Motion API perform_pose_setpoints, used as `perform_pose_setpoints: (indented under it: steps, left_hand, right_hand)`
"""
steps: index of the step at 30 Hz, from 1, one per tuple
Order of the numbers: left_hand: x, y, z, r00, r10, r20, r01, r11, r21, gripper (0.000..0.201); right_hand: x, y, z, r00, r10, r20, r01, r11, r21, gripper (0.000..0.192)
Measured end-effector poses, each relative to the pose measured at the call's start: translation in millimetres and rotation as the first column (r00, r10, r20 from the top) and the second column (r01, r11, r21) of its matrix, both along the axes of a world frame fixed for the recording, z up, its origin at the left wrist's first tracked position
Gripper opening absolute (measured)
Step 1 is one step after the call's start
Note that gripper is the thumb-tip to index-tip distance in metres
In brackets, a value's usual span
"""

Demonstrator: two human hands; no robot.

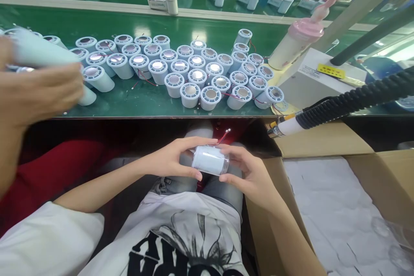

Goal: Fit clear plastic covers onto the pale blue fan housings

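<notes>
Above my lap, my left hand (pixel 186 157) and my right hand (pixel 242 170) grip a small light blue cylinder (pixel 207 159) from its two ends. It lies sideways, and a clear plastic cover shows around its right end, at my right fingers. From its top edge a thin red wire with a white connector (pixel 228 130) sticks up. Beyond my hands, many similar light blue cylinders (pixel 196 76) with round silvery tops stand close together on the green bench (pixel 139 99). Some have red wires hanging out.
At left, a co-worker's blurred hand (pixel 42 90) holds a pale blue part (pixel 43 49). To my right is an open cardboard box (pixel 323 144) with white sheets. A black corrugated hose (pixel 352 97), white box (pixel 318 77) and pink-lidded bottle (pixel 293 43) sit at the bench's right.
</notes>
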State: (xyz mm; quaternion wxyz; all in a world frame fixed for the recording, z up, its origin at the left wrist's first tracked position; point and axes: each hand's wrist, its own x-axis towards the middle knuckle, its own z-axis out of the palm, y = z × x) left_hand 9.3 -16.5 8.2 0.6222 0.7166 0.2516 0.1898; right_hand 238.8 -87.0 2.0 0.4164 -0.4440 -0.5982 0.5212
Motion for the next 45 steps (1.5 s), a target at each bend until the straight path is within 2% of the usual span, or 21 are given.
perform_pose_setpoints:
  steps: [8, 16, 20, 24, 28, 33, 37, 40, 45]
  left_hand:
    - [-0.7, -0.7, 3.2, 0.999, -0.036, -0.023, 0.038, 0.994, 0.099, 0.073]
    - [-1.0, -0.4, 3.1, 0.999, -0.031, -0.015, 0.033, 0.987, 0.156, 0.072]
    - [-1.7, -0.3, 2.5, 0.999, -0.038, -0.012, 0.039, 0.987, 0.155, 0.072]
    - [-2.6, 0.1, 2.8, 0.999, -0.048, -0.015, 0.049, 0.987, 0.151, 0.073]
    - [-3.0, 0.4, 2.7, 0.998, -0.061, 0.004, 0.06, 0.989, 0.134, 0.072]
    - [-2.7, 1.5, 1.1, 0.997, -0.072, 0.012, 0.07, 0.991, 0.11, 0.071]
    - [-2.2, 1.9, 0.8, 0.997, -0.06, 0.048, 0.058, 0.997, 0.046, 0.071]
    - [-1.1, 3.0, 0.4, 0.996, -0.049, 0.079, 0.056, 0.994, -0.091, 0.074]
    - [15.2, 17.1, -12.0, 0.989, -0.036, 0.142, 0.078, 0.951, -0.299, 0.078]
  right_hand:
    - [-2.1, -1.9, 2.2, 0.993, -0.013, -0.118, -0.005, 0.989, -0.148, 0.037]
    - [-5.0, -0.3, 2.3, 0.978, -0.06, -0.198, -0.004, 0.951, -0.308, 0.038]
    - [-7.7, 0.2, -2.1, 0.955, -0.113, -0.273, -0.004, 0.919, -0.393, 0.034]
    - [-10.6, 0.5, -6.8, 0.937, -0.169, -0.306, 0.002, 0.878, -0.479, 0.04]
    - [-14.0, 1.5, -7.3, 0.938, -0.166, -0.305, -0.034, 0.83, -0.556, 0.049]
    - [-19.6, 4.3, -4.7, 0.931, -0.17, -0.323, -0.06, 0.801, -0.595, 0.051]
    - [-22.8, 6.6, -5.0, 0.928, -0.138, -0.347, -0.117, 0.775, -0.621, 0.053]
    - [-23.6, 7.1, -6.9, 0.922, -0.136, -0.363, -0.133, 0.768, -0.626, 0.051]
    - [-17.9, 7.4, -21.6, 0.869, -0.27, -0.415, -0.089, 0.74, -0.666, 0.049]
